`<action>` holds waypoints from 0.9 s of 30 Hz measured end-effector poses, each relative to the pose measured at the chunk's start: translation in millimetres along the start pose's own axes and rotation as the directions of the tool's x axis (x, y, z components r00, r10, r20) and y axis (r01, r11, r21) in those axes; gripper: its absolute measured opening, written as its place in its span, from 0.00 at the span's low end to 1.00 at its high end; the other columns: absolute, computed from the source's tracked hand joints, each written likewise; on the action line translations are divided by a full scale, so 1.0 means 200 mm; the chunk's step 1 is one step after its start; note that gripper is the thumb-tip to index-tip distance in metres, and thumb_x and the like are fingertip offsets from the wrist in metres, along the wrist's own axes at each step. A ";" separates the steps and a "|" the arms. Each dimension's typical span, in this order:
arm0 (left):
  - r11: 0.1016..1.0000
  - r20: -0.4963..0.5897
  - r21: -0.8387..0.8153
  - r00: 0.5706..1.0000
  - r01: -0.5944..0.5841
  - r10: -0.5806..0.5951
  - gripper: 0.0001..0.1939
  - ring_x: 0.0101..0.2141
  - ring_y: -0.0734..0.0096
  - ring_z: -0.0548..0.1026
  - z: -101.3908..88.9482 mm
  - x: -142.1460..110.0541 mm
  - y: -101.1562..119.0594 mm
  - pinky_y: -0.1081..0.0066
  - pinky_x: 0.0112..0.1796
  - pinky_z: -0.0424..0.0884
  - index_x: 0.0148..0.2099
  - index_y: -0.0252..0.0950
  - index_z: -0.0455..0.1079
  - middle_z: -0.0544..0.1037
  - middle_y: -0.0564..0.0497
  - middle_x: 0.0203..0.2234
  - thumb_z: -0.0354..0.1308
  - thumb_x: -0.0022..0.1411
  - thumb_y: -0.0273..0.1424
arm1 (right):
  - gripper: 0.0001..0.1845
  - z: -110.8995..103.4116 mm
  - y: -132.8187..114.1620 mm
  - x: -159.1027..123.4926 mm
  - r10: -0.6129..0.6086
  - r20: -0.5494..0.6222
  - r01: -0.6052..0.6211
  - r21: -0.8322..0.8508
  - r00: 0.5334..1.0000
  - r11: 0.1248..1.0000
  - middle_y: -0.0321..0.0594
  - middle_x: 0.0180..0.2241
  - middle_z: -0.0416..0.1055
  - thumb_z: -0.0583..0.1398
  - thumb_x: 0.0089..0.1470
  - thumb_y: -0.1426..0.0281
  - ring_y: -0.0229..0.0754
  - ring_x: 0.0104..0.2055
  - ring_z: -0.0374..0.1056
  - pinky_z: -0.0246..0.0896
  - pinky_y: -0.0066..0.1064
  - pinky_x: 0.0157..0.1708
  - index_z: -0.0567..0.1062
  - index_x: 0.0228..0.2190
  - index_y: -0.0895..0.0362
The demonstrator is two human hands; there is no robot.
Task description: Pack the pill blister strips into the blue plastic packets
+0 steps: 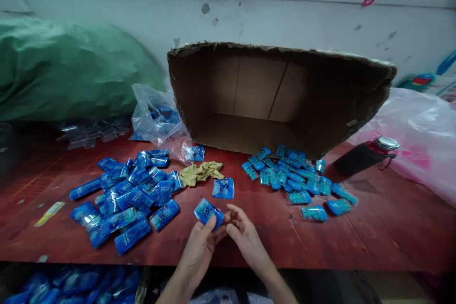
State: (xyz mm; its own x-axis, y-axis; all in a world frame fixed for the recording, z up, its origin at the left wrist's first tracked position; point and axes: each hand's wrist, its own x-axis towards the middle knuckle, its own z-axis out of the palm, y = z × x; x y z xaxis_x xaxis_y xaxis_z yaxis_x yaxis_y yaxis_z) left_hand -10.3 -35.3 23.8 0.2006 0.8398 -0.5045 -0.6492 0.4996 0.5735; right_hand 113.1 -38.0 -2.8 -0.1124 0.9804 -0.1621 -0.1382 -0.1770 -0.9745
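Note:
A small blue printed packet [208, 214] with teal contents showing through its clear part is gripped by my left hand [201, 244], thumb pressed on top. Close at its right side is my right hand [245, 235], fingers loosely curled and apart. Its fingertips are at the packet's right end, and whether they touch it I cannot tell. Just beyond my hands lies a flat blue printed card or sleeve [223, 188]. To the left is a heap of blue wrapped packets [131, 194]. On the right lies a pile of teal blister-like packs [295, 175] with clear fronts.
A large cardboard box [249, 133] lies with its opening toward me. Around it are a clear bag [153, 114], a crumpled yellowish cloth [201, 173], a dark bottle [363, 156], a green sack [67, 71] and a yellow-and-white strip [50, 213]. More blue packets [78, 285] sit below the table edge.

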 end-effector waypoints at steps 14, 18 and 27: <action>0.932 -0.375 0.057 0.858 -0.357 0.351 0.12 0.31 0.67 0.76 -0.16 0.03 0.45 0.66 0.35 0.70 0.43 0.32 0.65 0.77 0.47 0.26 0.49 0.57 0.29 | 0.21 0.00 -0.16 0.40 -0.370 0.090 0.266 -0.848 0.925 0.459 0.45 0.47 0.63 0.55 0.52 0.69 0.48 0.49 0.58 0.53 0.39 0.47 0.63 0.49 0.53; 0.910 -0.274 0.284 0.884 -0.302 0.379 0.15 0.27 0.69 0.75 -0.12 0.13 0.26 0.69 0.31 0.69 0.41 0.33 0.65 0.77 0.49 0.24 0.58 0.49 0.31 | 0.31 0.15 -0.18 0.60 -0.322 0.239 0.335 -0.897 0.916 0.288 0.48 0.57 0.51 0.56 0.51 0.62 0.55 0.58 0.44 0.42 0.48 0.53 0.54 0.55 0.54; 0.451 0.021 0.746 0.694 -0.490 0.720 0.16 0.49 0.58 0.64 -0.12 0.33 0.29 0.61 0.50 0.56 0.42 0.37 0.67 0.72 0.45 0.43 0.56 0.48 0.29 | 0.15 0.20 -0.11 0.78 -0.171 0.376 0.406 -0.892 0.911 0.199 0.40 0.52 0.62 0.50 0.56 0.69 0.47 0.57 0.50 0.42 0.45 0.52 0.66 0.46 0.51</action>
State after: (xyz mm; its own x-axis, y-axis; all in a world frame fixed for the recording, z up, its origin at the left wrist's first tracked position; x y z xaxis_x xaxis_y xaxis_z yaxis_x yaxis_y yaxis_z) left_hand -52.9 44.6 7.7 -0.3128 0.9468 0.0759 0.1562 -0.0276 0.9873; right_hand 58.1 116.0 -0.8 -0.4489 0.8902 0.0772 0.8045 0.4403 -0.3986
